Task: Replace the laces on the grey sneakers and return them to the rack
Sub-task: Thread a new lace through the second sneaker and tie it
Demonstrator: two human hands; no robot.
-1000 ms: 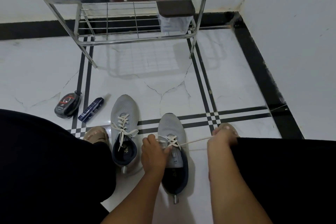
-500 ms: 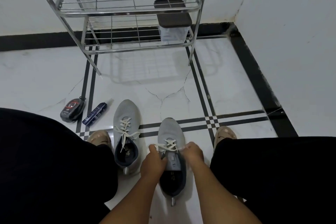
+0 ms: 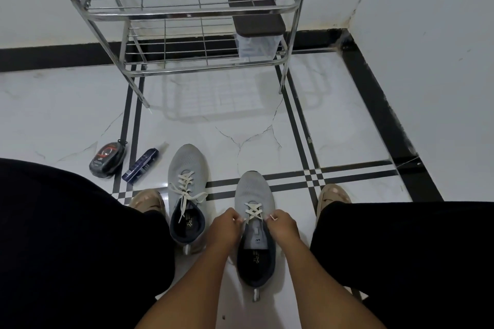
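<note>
A person sits on the floor, looking down at two grey sneakers between their legs. The left hand point(image 3: 226, 227) and the right hand point(image 3: 281, 225) are both at the sneaker on the right point(image 3: 255, 224), each with fingers pressed together, pinching one end of its cream lace point(image 3: 252, 210). The lace crosses only the lower eyelets so far; the upper ones look empty.

To do this step well, it seems best to pull both ends evenly so they stay the same length, keep the lace flat and untwisted, and feed each tip through the next eyelet on the opposite side before snugging it down.

The sneaker is light grey knit with a dark navy lining and heel, toe pointing away from the person, flat on the white tiled floor point(image 3: 347, 128). The other sneaker point(image 3: 187, 195) stands just beside it to the left, already laced, with its loose ends draped over the opening.

The wire shoe rack point(image 3: 187, 12) stands well apart, against the far wall, with no shoes on it; a small dark-lidded container point(image 3: 256, 27) sits on its lower shelf. A shoe polish tin point(image 3: 107, 159) and a small dark bottle point(image 3: 141, 164) lie near the laced sneaker.
</note>
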